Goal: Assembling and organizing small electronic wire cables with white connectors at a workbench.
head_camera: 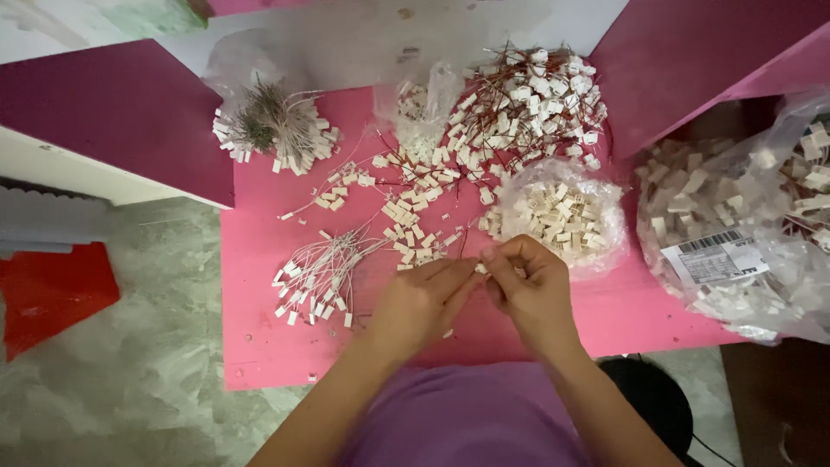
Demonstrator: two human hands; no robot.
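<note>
A small white plug [481, 269] sits pinched between the fingertips of both hands, just above the near middle of the pink table [259, 346]. Seen from the head camera, the left hand [421, 303] has its fingers stretched forward and pressed together, their tips closed on the plug from the left. The right hand [529, 285] curls its fingers inward, thumb and forefinger gripping the same small piece from the right; the two hands touch at the fingertips. The piece itself is slightly blurred, so its exact shape cannot be told.

Just left of the left hand lies a fan of white wires [318, 275] with white plugs at their ends. Just beyond the right hand sits a clear bag of loose white plugs [566, 212]. Farther back a large heap of red-wired plugs [527, 104] spreads across the table, with scattered plugs [415, 216] trailing from it toward the hands. At the far left rests a tied bundle of wires [272, 125]. To the right, off the table, stands a big clear sack of plugs [735, 225] with a white label.
</note>
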